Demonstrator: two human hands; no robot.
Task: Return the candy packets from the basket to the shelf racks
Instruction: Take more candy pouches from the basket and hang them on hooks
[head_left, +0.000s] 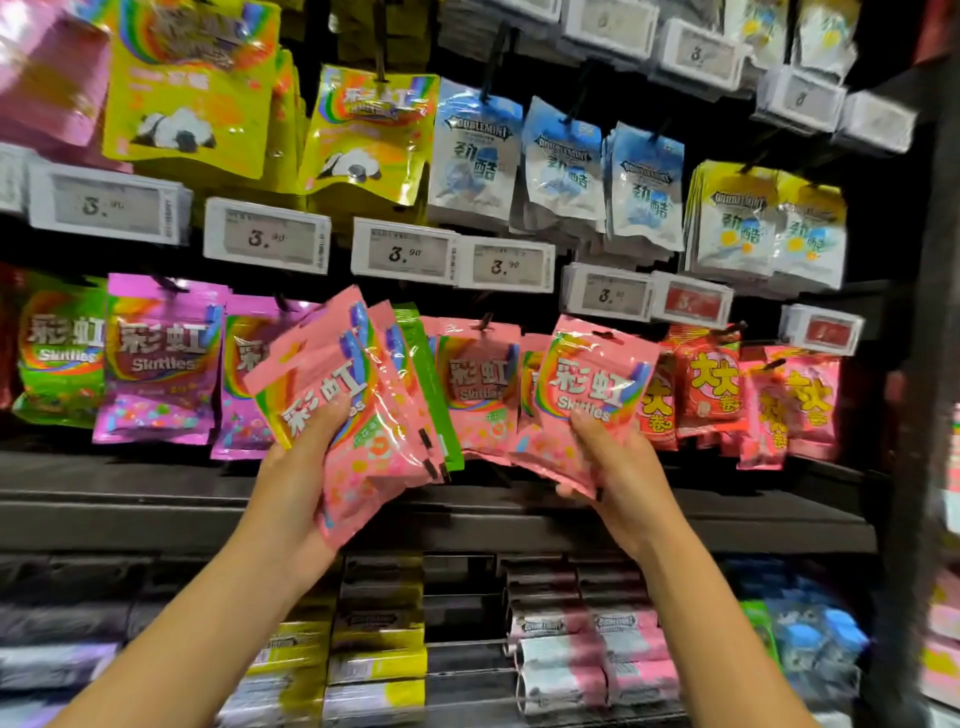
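**Both hands holding pink Skittles packets before a hanging candy display**

The shelf rack (467, 514), a dark fixture with peg rows above a ledge, fills the view. Its upper row carries yellow panda packets (363, 135), blue-white Doublemint packets (561, 166) and yellow-topped Doublemint packets (769, 218). White price tags (402, 252) reading 3.90 run beneath them. The lower row holds, from left to right, green Skittles packets (60, 348), purple Skittles packets (161, 358), hanging pink Skittles packets (480, 384) and red packets (711, 384). Boxed goods (379, 639) sit below the ledge, blurred.

The left hand (304, 467) grips a fanned stack of pink packets (353, 410), tilted leftward, thumb on the front face; a green packet (431, 374) shows at the back of the stack. The stack is in front of the lower row, overlapping the purple packets.

The right hand (618, 467) pinches a single pink packet (587, 400) by its lower edge, thumb across the front. This packet is nearly upright, just beside the hanging pink ones and left of the red packets. Whether it is on a peg cannot be told.
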